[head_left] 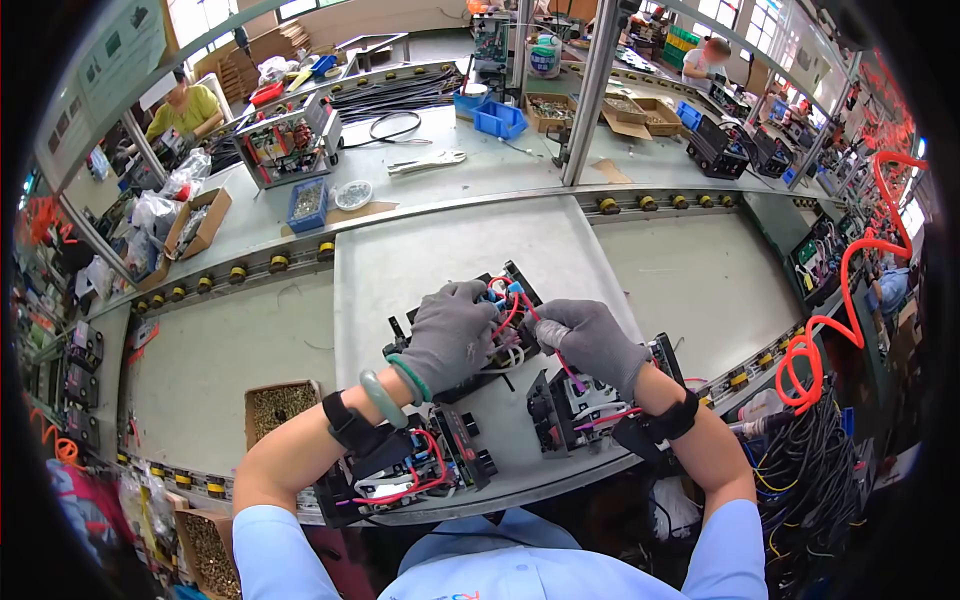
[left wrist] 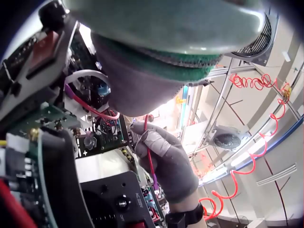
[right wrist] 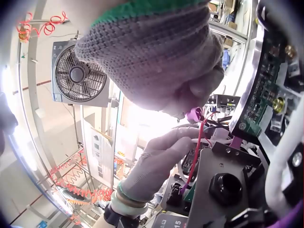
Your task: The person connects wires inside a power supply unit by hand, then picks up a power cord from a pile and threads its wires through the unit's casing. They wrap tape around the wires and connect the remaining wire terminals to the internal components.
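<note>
Both hands wear grey knit gloves. My right hand [head_left: 590, 338] pinches a red wire [left wrist: 151, 164] with a purple sleeve at its end, held beside the middle welder-like circuit unit [head_left: 515, 278]. My left hand [head_left: 450, 332] lies over that unit's left side; in the right wrist view its thumb and finger reach among the wires, tips hidden. Blue connectors [head_left: 516, 288] and red wires show between the hands. Nearer my body, a second open unit [head_left: 468, 440] stands under my left forearm and a third [head_left: 548, 415] under my right wrist.
The units stand on a pale board [head_left: 400, 240] across a roller line [head_left: 238, 272]. To the left is a carton of small brass-coloured parts [head_left: 282, 408]. A coiled red air hose [head_left: 845, 290] hangs at right, above a bundle of black cables [head_left: 815, 470]. Other people work farther back.
</note>
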Motion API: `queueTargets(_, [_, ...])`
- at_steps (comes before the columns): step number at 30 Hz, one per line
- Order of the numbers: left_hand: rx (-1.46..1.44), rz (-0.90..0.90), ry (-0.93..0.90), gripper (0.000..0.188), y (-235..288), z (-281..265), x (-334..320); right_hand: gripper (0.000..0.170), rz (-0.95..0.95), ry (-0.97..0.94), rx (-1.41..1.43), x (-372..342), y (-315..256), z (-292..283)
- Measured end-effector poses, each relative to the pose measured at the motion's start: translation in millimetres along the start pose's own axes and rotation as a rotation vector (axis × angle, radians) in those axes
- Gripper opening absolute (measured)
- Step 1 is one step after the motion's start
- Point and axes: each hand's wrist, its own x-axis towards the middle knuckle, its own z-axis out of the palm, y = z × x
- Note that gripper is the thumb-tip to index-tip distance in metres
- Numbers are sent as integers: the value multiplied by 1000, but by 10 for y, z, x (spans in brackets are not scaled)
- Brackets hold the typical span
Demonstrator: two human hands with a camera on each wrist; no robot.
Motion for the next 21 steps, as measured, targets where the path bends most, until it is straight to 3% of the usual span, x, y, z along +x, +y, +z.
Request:
queueTargets(4, [-26, 16, 21, 29, 42, 86, -116, 21, -88, -25, 2, 147, 120, 143])
queueTargets(6, [-7, 32, -5, 29, 60, 51, -131, 24, -184, 5, -201, 260, 91, 231])
queueTargets(11, [-110, 118, 0, 26, -252, -2, -57, 21, -128, 7, -357, 327, 150, 329])
queueTargets(13, [-829, -175, -3, 24, -445, -20, 32, 21, -104, -10, -403, 254, 75, 308])
queueTargets(14, [-718, -186, 134, 19, -486, -46, 83, 21, -83, -22, -416, 219, 17, 291])
queueTargets(15, [-619, -194, 174, 26, -534, -70, 123, 20, -63, -35, -430, 199, -25, 284])
queueTargets(17, [-519, -275, 83, 39, -533, -82, 193, 20, -56, -61, -466, 206, -85, 267])
queueTargets(21, [-622, -309, 4, 41, -559, 149, 313, 20, -126, -47, -421, 265, -14, 291])
